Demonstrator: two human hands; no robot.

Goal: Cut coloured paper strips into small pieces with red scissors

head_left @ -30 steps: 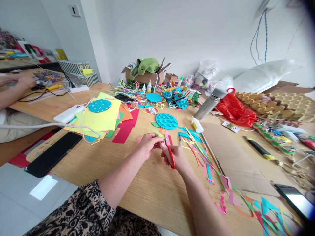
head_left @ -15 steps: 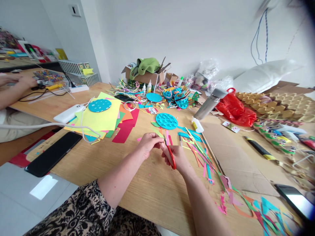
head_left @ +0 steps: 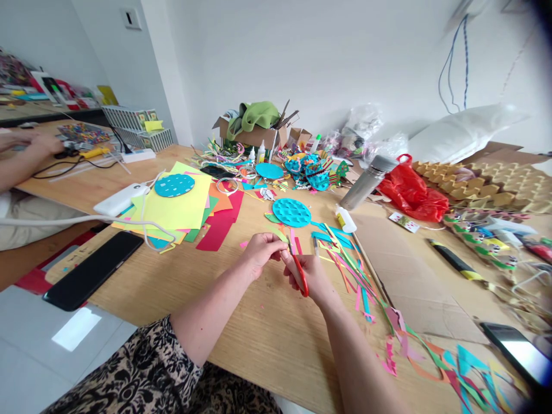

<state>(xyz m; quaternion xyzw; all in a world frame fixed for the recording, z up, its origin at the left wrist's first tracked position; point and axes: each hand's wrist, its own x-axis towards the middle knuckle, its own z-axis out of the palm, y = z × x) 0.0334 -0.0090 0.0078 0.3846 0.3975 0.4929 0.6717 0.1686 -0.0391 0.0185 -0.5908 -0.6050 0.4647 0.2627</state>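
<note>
Red-handled scissors (head_left: 304, 282) are in my right hand (head_left: 310, 275), its fingers wrapped round the handles and the blades pointing up and away from me. Close beside it, my left hand (head_left: 262, 253) is closed in a pinch on a narrow yellow-green paper strip (head_left: 280, 234); part of the strip is hidden by the fingers. The blade tips are right by the left fingertips. Just beyond both hands lies a blue disc with raised bits (head_left: 291, 213). Thin coloured paper strips (head_left: 345, 259) are scattered to the right of the scissors.
Coloured paper sheets (head_left: 190, 213) and a dotted blue disc (head_left: 175, 185) lie left. A black phone (head_left: 95, 270) is at the front left edge. A steel flask (head_left: 366, 184), glue bottle (head_left: 345, 219), cardboard sheet (head_left: 414, 282) and red bag (head_left: 414, 190) stand right. Another person's hands (head_left: 43, 142) are far left.
Very little differs. The scissor blades beside the left fingertips look slightly shifted; both hands keep the same place and grip.
</note>
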